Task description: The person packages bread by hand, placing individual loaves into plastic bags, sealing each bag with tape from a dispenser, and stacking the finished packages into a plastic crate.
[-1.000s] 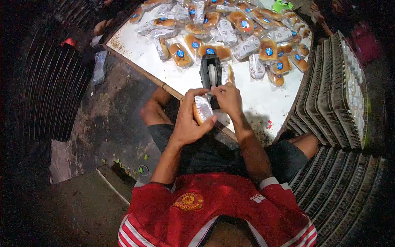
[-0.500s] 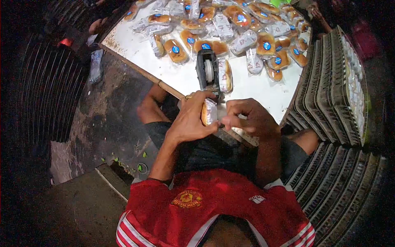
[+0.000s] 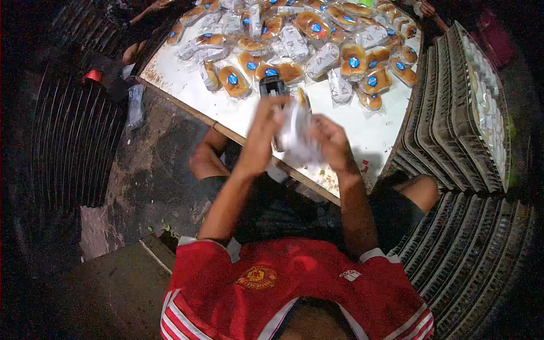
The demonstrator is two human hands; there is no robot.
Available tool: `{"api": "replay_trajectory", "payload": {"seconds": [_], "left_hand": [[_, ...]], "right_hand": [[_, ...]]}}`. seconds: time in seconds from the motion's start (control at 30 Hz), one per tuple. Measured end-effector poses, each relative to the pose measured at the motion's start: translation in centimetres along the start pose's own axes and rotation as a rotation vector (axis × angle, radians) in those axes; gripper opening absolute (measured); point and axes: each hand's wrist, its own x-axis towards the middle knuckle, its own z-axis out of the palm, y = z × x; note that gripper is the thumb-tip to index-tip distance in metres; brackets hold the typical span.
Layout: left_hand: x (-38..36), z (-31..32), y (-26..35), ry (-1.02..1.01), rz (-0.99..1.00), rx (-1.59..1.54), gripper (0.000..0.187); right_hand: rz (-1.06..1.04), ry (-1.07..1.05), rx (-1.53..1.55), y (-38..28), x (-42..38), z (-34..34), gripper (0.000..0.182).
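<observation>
Between my two hands, over the table's front edge, is a wrapped bun (image 3: pixel 297 131), smeared by motion, its white printed side showing. My left hand (image 3: pixel 262 135) is closed on its left side. At its right side my right hand (image 3: pixel 333 141) has its fingers closed on the wrapper. Just beyond the hands stands a black tape dispenser (image 3: pixel 273 86), partly hidden by my left hand and the bun. Another wrapped bun (image 3: pixel 305 97) lies beside the dispenser, mostly covered.
Many bagged buns (image 3: pixel 311 25) with blue stickers lie heaped on the far part of the white table (image 3: pixel 187 93). Stacked trays (image 3: pixel 442 107) rise at the right, more trays (image 3: pixel 476 255) below them. Another person's hand (image 3: pixel 426 8) shows at the far right.
The wrapped bun and both hands have moved up and forward over the table edge, and the bun has turned. My right hand has come onto the wrapper.
</observation>
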Motion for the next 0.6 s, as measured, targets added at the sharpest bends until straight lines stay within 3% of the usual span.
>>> {"api": "replay_trajectory", "payload": {"seconds": [0.03,0.07,0.1,0.13,0.17,0.23,0.27,0.33,0.47,0.57,0.6], "left_hand": [[2.3,-1.3,-1.9,0.152,0.093,0.244,0.042],[5.2,-2.7,-5.9,0.337,0.081,0.297,0.046],[7.8,-3.9,-7.0,0.433,0.12,0.493,0.057],[10.1,-5.2,-8.5,0.463,0.067,0.601,0.068],[13.7,-7.4,-13.4,0.509,0.04,0.822,0.068],[18.3,-10.0,-20.0,0.444,-0.291,0.782,0.077],[18.7,-10.2,-19.7,0.334,-0.361,0.71,0.078],[19.3,-9.7,-18.3,0.108,-0.492,0.562,0.079],[17.3,-7.4,-14.7,0.465,-0.214,0.481,0.055],[16.1,-9.2,-14.6,0.689,0.172,0.582,0.053],[14.0,-8.3,-11.1,0.603,0.115,0.278,0.05]], "right_hand": [[-0.003,0.139,-0.081,-1.6,0.4,0.1,0.052],[-0.156,0.371,-0.346,-0.2,1.9,-0.6,0.046],[-0.309,0.607,-0.613,1.2,3.0,-1.1,0.04],[-0.327,0.698,-0.832,-0.5,2.7,-0.4,0.044],[-0.339,0.718,-1.008,2.4,3.6,-1.9,0.051],[-0.095,0.359,-1.207,3.1,3.4,-2.6,0.06],[-0.181,0.314,-1.269,4.4,3.1,-2.5,0.067],[-0.198,0.332,-1.151,4.2,2.2,-1.5,0.072],[-0.169,0.286,-0.974,3.4,1.6,-2.5,0.074],[-0.193,0.359,-0.84,1.3,1.0,-2.6,0.076],[-0.222,0.376,-0.827,0.5,0.7,-2.5,0.077]]}}
